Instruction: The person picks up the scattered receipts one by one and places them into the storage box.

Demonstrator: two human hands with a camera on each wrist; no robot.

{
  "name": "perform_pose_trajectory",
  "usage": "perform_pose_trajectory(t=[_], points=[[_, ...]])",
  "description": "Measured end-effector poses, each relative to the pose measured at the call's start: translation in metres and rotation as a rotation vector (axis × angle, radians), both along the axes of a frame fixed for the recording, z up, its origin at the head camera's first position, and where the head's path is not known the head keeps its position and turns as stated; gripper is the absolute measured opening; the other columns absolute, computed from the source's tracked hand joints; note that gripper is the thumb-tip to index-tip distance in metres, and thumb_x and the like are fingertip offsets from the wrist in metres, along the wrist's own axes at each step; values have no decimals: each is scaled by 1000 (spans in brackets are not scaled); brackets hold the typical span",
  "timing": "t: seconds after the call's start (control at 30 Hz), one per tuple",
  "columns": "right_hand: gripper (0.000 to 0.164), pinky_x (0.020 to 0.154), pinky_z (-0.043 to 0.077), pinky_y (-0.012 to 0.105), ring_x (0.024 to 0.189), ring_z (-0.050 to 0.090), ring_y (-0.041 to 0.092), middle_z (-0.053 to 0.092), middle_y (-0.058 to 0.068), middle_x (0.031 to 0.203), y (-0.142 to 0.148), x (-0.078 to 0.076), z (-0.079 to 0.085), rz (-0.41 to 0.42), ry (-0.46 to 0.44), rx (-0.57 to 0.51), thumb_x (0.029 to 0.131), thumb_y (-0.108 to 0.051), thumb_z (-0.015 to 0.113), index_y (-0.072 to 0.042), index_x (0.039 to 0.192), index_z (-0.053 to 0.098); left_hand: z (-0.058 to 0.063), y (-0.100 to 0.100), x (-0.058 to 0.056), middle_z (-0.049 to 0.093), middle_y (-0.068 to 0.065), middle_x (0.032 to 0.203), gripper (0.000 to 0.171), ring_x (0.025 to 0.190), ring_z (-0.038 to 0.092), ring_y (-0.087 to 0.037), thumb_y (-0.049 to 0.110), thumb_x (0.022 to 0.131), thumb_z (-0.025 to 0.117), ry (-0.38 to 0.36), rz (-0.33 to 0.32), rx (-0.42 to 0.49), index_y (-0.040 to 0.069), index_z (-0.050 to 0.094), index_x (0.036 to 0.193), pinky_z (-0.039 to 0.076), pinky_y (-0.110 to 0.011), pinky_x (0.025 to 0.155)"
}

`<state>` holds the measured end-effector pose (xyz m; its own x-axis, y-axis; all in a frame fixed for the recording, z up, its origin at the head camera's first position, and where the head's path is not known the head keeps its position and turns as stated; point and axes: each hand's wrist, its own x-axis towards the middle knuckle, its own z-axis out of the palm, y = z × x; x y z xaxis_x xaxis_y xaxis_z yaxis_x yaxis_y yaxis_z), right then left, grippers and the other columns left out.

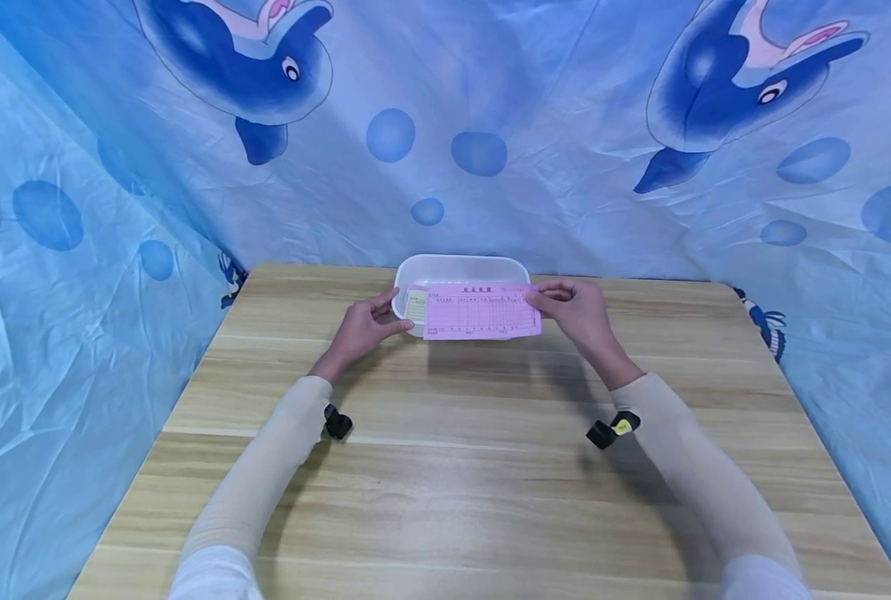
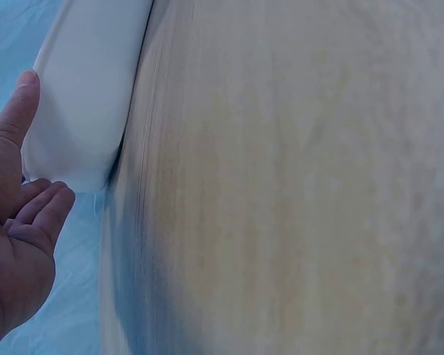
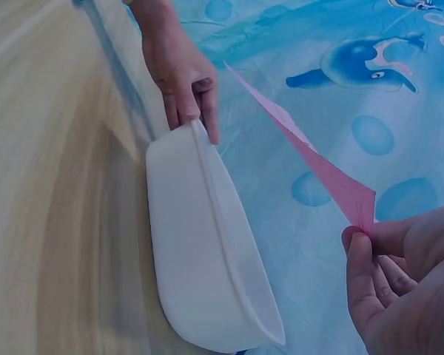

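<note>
A white plastic tub [image 1: 463,271] stands at the far side of the table. My left hand [image 1: 358,332] grips its left end, thumb and fingers on either side of the rim, as the right wrist view also shows. Between thumb and fingers, my right hand [image 1: 576,312] pinches the right end of a pink printed receipt slip [image 1: 483,315]. In the right wrist view the slip [image 3: 329,170] is held up above the tub [image 3: 189,237], apart from it. A pale green printed paper [image 1: 416,305] shows inside the tub's left part, partly hidden behind the pink slip.
The wood-grain table [image 1: 460,467] runs toward me below both forearms. Behind it and at its sides hangs a blue curtain [image 1: 550,225] with dolphin prints. Small black wrist cameras [image 1: 337,422] sit on both sleeves.
</note>
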<state>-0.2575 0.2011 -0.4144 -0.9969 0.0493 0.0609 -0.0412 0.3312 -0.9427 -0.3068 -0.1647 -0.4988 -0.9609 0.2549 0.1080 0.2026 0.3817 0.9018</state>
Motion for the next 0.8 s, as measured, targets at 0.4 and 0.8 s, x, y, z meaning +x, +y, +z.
perform_pose_trajectory(t=[0.4,0.8], points=[[24,69,64,21,77,73,7,77,13,96,-19,-36,1,-42,46,-69,89,-13,81,2,106,75,1,-1,-1,44,-17,157,85,137,53,-32,35,83,86,-10,0,2,8,45,153,53,-32,106],[19,71,66,27,75,74,10,77,19,98,-42,-66,-16,-73,41,-56,89,-6,80,5,104,76,2,0,-1,44,-16,156,83,137,53,-30,31,84,86,-19,-10,22,9,45,153,53,-32,106]])
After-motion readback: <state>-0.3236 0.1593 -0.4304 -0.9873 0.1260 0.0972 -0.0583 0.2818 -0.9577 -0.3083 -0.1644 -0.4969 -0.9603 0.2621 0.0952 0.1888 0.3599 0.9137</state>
